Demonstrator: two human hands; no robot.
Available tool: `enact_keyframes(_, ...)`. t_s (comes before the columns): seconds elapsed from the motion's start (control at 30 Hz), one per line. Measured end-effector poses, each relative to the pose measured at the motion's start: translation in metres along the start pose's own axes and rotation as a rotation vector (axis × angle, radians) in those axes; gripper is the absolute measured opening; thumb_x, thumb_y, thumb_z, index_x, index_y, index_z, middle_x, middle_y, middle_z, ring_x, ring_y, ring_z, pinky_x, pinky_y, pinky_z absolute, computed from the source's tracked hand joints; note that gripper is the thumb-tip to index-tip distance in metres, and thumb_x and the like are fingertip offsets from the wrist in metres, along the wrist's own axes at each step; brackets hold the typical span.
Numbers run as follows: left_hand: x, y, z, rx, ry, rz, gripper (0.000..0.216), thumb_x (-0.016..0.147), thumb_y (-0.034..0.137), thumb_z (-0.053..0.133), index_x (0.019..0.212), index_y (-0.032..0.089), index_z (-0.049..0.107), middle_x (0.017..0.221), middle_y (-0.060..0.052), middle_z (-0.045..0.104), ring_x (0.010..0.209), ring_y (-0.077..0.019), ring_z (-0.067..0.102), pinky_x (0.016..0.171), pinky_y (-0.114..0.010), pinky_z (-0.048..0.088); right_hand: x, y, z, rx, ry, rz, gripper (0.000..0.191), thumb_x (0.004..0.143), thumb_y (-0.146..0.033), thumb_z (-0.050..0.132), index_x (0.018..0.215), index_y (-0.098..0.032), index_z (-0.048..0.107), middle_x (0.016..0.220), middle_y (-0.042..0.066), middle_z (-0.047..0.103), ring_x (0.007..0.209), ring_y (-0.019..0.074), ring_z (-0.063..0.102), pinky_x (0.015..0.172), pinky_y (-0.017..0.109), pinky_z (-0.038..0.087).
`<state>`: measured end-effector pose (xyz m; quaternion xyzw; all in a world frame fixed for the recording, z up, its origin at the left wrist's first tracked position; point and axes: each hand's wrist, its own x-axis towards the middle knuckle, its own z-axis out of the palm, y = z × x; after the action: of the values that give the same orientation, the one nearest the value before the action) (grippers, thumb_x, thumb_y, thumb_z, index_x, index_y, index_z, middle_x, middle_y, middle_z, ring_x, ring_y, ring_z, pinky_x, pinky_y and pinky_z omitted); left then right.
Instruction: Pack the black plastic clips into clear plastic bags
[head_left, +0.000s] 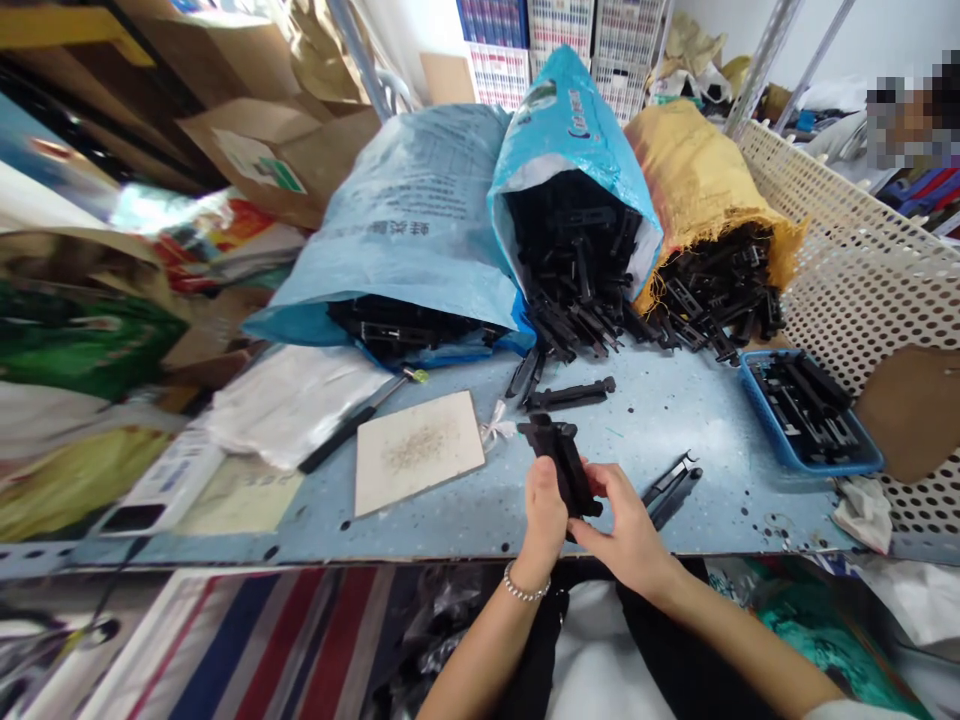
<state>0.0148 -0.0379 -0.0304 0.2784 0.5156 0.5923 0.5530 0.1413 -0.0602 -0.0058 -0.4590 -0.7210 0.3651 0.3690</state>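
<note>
Both hands hold one long black plastic part (561, 458) above the front edge of the blue table (675, 420). My left hand (543, 520) grips its lower end from the left; a bead bracelet circles that wrist. My right hand (628, 525) pinches the same end from the right. Another black part (570, 394) lies just beyond on the table, and a pair of black parts (673, 488) lies right of my right hand.
Three sacks spill black parts at the back: pale blue (409, 230), bright blue (574, 140), yellow (701, 180). A blue tray (806, 462) of parts sits right, by a white perforated panel (862, 260). A white tile (416, 448) and a screwdriver (360, 418) lie left.
</note>
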Motion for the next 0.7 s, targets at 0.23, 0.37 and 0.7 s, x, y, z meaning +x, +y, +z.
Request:
enact_keyframes(0.23,-0.005,0.017,-0.015,0.264,-0.169,0.129,0.041,0.086,0.056,0.062,0.106,0.021,0.066,0.085,-0.004,0.067,0.082,-0.0218,0.062,0.078,-0.033,0.051,0.044,0.008,-0.049,-0.570,-0.004,-0.349,0.022,0.099,-0.036,0.051,0.113,-0.020,0.058,0.103,0.013,0.064,0.096,0.0272,0.060,0.081,0.043,0.053)
enact_keyframes(0.37,-0.017,0.019,-0.015,0.345,-0.234,0.112,0.042,0.093,0.054,0.054,0.117,0.021,0.061,0.086,-0.003,0.067,0.079,-0.0203,0.062,0.076,-0.032,0.049,0.068,0.009,-0.061,-0.797,-0.172,-0.553,0.028,0.102,-0.035,0.044,0.086,-0.019,0.061,0.080,0.009,0.061,0.079,0.0239,0.055,0.069,0.038,0.046)
enact_keyframes(0.7,0.007,0.009,-0.019,0.266,-0.062,0.035,0.047,0.086,0.062,0.057,0.103,0.019,0.062,0.077,-0.002,0.065,0.072,-0.0185,0.063,0.064,-0.028,0.051,0.054,0.020,-0.038,-0.240,-0.432,-0.091,0.042,0.105,-0.048,0.033,0.087,-0.019,0.058,0.076,0.002,0.062,0.070,0.0155,0.058,0.064,0.027,0.045)
